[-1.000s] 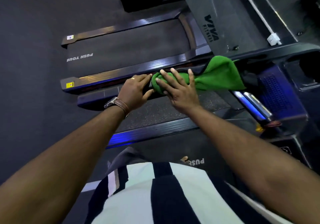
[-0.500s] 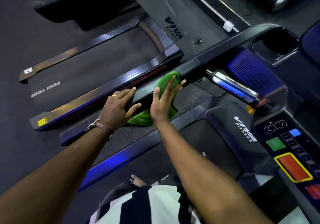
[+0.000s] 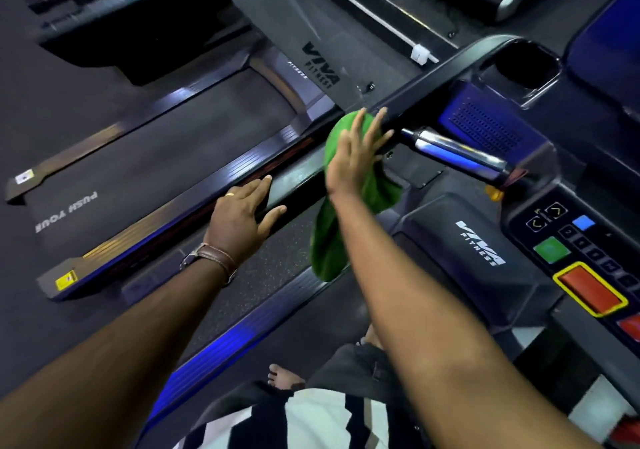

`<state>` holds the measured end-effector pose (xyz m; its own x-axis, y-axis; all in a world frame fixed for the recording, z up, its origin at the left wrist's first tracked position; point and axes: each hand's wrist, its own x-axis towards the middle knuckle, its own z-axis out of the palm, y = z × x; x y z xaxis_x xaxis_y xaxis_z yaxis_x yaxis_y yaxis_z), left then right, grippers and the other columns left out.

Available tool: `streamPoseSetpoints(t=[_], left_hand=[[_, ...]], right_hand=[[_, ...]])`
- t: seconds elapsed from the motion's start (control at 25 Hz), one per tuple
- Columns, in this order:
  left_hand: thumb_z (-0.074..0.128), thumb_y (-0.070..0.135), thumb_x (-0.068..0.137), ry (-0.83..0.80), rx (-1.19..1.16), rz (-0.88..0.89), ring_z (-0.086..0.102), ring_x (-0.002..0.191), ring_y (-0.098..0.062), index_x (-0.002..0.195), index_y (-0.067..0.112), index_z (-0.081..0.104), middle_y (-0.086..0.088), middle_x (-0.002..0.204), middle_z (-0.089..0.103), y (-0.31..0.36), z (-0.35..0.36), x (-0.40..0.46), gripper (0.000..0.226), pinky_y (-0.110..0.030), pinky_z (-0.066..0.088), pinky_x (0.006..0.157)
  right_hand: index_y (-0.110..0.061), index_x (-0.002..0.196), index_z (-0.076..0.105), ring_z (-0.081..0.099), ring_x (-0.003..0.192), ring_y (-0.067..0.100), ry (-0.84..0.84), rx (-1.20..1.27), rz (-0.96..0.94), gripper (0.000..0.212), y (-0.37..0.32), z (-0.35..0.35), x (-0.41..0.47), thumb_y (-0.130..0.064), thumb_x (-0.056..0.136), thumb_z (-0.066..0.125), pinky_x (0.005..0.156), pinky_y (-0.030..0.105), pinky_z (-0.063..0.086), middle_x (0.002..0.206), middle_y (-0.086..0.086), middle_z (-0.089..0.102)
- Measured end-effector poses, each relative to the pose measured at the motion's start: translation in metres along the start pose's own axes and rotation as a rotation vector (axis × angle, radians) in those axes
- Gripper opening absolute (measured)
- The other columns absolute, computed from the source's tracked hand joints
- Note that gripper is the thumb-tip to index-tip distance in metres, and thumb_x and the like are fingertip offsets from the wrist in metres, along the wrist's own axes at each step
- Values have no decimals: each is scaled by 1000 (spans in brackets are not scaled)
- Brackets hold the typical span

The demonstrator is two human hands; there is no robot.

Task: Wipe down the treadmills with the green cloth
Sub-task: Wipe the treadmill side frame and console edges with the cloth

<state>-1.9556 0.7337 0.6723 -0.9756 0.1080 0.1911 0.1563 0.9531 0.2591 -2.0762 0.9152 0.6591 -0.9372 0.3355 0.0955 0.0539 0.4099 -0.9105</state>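
Right hand: fingers straight and spread, palm flat on the cloth, pressing it against the side rail near where the rail meets the console. No curl, no pinch; the cloth is held by pressure alone. Likely reason: a flat palm spreads the cloth over the widest strip of rail and lets it slide along.

Cloth: green, bunched under the palm at its upper end, the rest hanging loose below the rail and down toward the side step. The hanging tail wipes nothing; it looks free to drag.

Left hand: resting on the same rail, well down from the right, fingers straight and laid along the top, thumb spread out on the near side. Holds nothing. Judged a brace, steadying the person leaning over the machine.

Outward: chrome grip just beyond the right fingertips, not touched by the cloth. Console panel at right with green and red buttons. A second treadmill lies beside this one, belt bare.

Containers: one dark cup recess in the console top. Its inside is in shadow; contents cannot be told.

Stage, as a judgement: mid-wipe on the rail's upper end; grip, console and neighbouring machine likely remain.
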Motion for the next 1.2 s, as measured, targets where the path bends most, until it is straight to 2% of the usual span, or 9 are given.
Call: streamPoseSetpoints(t=[0.12, 0.32, 0.48, 0.56, 0.68, 0.76, 0.96, 1.12, 1.2], left_hand=[[46, 55, 89, 0, 19, -18, 60, 102, -32, 135, 11, 51, -8, 125, 63, 1, 1, -1, 64, -41, 49, 85], [51, 54, 91, -23, 25, -22, 59, 99, -31, 136, 12, 50, -8, 125, 61, -1, 3, -1, 61, -40, 48, 84], [54, 52, 89, -8, 12, -60, 58, 103, -32, 133, 9, 52, -11, 124, 62, 2, 2, -3, 62, -40, 45, 87], [56, 52, 86, 26, -32, -73, 58, 100, -33, 127, 5, 56, -14, 118, 63, 4, 2, -3, 63, -40, 47, 88], [57, 51, 84, 68, -81, -79, 58, 92, -35, 120, 0, 60, -17, 110, 65, 3, -1, -6, 62, -38, 48, 84], [56, 53, 84, 74, -69, -95, 59, 94, -34, 120, 0, 60, -17, 110, 65, 3, -3, -9, 64, -38, 48, 84], [55, 49, 87, 102, -26, -144, 60, 99, -34, 123, 0, 59, -17, 115, 65, 12, -1, -13, 61, -40, 50, 87], [56, 45, 89, 157, 34, -187, 62, 99, -34, 122, 0, 59, -17, 117, 65, 18, 0, -21, 56, -41, 51, 86], [57, 45, 91, 193, 73, -220, 62, 99, -31, 119, 1, 61, -15, 116, 66, 19, -2, -28, 52, -40, 51, 86]], right_hand=[[-23, 140, 51, -9, 149, 36, -51, -315, 45, 50, -2, -12, 23, -33, 95, 32, 108, 75, 7, 163, -1, 12], [-22, 124, 64, 32, 143, 21, -480, -614, -895, 46, 18, -29, -6, -37, 95, 31, 116, 62, 5, 133, -3, 59], [-14, 95, 72, 60, 109, 28, -466, -1032, -566, 51, -19, -27, 59, -37, 91, 26, 115, 61, 12, 104, 10, 71], [-15, 92, 71, 63, 101, 28, -607, -1102, -671, 46, -38, -7, 24, -35, 94, 30, 113, 56, 18, 100, 8, 72], [-21, 96, 65, 63, 101, 28, -832, -895, -907, 42, -43, -12, -2, -46, 96, 32, 93, 42, 40, 105, 4, 70], [-21, 112, 65, 61, 107, 33, -886, -1038, -766, 51, -52, -12, 33, -54, 93, 31, 83, 39, 43, 117, 13, 66], [-12, 135, 55, 52, 124, 30, -1452, -1118, -579, 48, -81, 45, 30, -38, 102, 31, 99, 36, 40, 144, 16, 49], [-26, 120, 63, 57, 116, 34, -1200, -955, -953, 65, -60, 8, 26, -68, 96, 20, 87, 41, 43, 124, 16, 62], [-21, 127, 60, 54, 120, 36, -1157, -1116, -850, 74, -58, -2, 60, -72, 93, 20, 91, 44, 43, 131, 20, 58]])
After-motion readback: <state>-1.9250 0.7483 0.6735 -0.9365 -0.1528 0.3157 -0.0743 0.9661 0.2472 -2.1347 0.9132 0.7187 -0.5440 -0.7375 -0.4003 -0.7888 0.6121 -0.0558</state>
